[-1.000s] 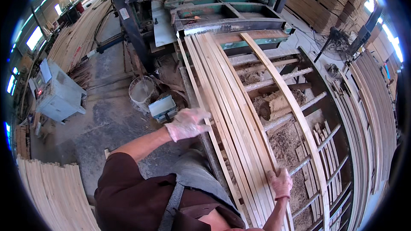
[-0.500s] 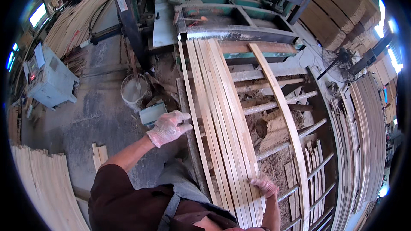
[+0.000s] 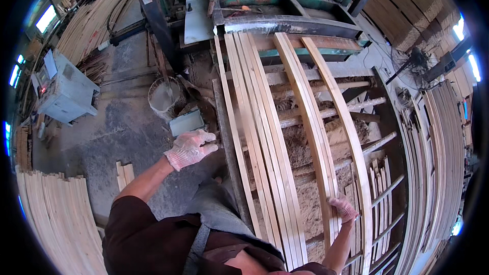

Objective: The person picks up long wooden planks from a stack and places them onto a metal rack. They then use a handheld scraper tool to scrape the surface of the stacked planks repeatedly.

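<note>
My left hand, in a pale knitted glove, hovers left of the rack with thumb and fingers apart and nothing between them. Long pale wooden strips lie lengthwise over the rack's metal bars. A wide group of strips lies in the middle, with a single thin strip along its left. Farther right, my gloved right hand is closed over the near part of a small bundle of wooden strips. A lone strip runs just right of that bundle.
A green and grey machine frame stands at the rack's far end. On the floor to the left are a bucket, a pale box and a control cabinet. Stacked boards lie at lower left, others at right.
My right hand has moved right, and a small bundle has come away from the middle group, leaving a gap. My left hand has drawn slightly left, away from the thin strip.
</note>
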{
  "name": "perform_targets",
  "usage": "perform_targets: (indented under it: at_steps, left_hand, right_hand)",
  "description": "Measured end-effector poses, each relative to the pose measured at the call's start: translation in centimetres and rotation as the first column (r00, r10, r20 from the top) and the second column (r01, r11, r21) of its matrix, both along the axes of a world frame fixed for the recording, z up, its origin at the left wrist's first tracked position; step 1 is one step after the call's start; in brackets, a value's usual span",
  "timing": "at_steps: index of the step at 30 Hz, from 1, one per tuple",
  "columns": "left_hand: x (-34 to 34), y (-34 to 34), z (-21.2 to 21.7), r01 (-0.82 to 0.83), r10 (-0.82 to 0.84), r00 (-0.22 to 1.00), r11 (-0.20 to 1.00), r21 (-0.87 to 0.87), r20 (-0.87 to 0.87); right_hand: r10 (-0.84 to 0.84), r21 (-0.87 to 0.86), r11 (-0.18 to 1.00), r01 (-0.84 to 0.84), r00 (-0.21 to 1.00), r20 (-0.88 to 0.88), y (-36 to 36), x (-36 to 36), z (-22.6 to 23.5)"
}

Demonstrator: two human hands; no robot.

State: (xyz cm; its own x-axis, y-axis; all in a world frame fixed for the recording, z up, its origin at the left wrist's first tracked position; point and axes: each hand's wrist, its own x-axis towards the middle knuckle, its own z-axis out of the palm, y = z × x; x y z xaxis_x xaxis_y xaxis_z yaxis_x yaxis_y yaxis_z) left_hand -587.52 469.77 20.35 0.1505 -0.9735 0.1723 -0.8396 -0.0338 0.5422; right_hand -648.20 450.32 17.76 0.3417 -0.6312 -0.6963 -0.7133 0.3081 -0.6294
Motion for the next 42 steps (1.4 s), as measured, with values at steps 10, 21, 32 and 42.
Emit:
perform_targets:
  at_steps: [10, 21, 32, 42]
  left_hand:
    - [-2.9, -0.6, 1.1, 0.031, -0.03, 0.993, 0.999, 0.007, -0.115]
    - [-0.6, 4.2, -0.2, -0.022, 0.032, 0.997, 0.991, 0.13, -0.077]
    - [2.4, 8.3, -2.0, -0.079, 0.116, 0.985, 0.96, 0.269, -0.124]
    - [-5.5, 3.6, -0.1, 0.305, -0.288, 0.911, 0.952, -0.013, 0.294]
  right_hand:
    - [0.185, -0.059, 0.979, -0.194, 0.973, -0.138, 10.7, 15.3, 2.1]
    - [0.082, 0.031, 0.996, -0.089, 0.982, 0.167, 10.6, 10.8, 0.9]
    - [-0.097, -0.222, 0.969, 0.106, 0.994, 0.052, 9.3, 9.0, 2.1]
    - [0.172, -0.213, 0.948, -0.238, 0.943, -0.285, 15.7, 22.5, 3.0]
